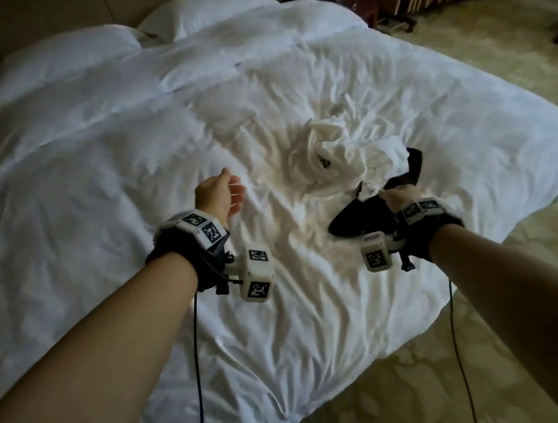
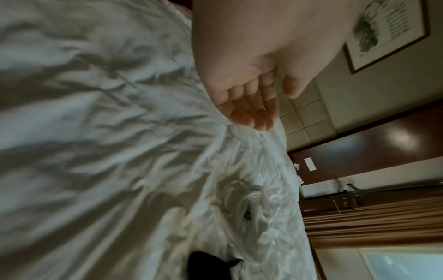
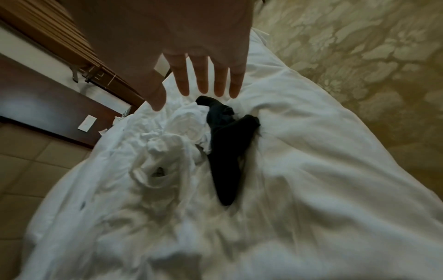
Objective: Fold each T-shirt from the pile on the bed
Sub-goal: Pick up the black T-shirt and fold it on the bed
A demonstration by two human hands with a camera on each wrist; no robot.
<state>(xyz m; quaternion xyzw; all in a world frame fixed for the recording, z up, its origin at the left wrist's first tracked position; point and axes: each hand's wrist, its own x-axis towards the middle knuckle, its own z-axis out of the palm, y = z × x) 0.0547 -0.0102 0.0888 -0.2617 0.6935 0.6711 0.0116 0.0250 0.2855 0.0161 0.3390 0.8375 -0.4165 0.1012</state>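
A crumpled white T-shirt (image 1: 331, 150) is lying bunched on the bed (image 1: 126, 151), on the right half of the rumpled white duvet. A black T-shirt (image 1: 373, 206) is lying twisted, touching its near right side, partly tucked under it.

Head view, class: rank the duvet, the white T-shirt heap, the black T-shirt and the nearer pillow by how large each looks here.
1. Duvet, far the largest.
2. Nearer pillow.
3. White T-shirt heap.
4. Black T-shirt, partly hidden by the right hand and the white heap.
Pillow and heap look close in size; the pillow lies farther off, so that order is unsure.
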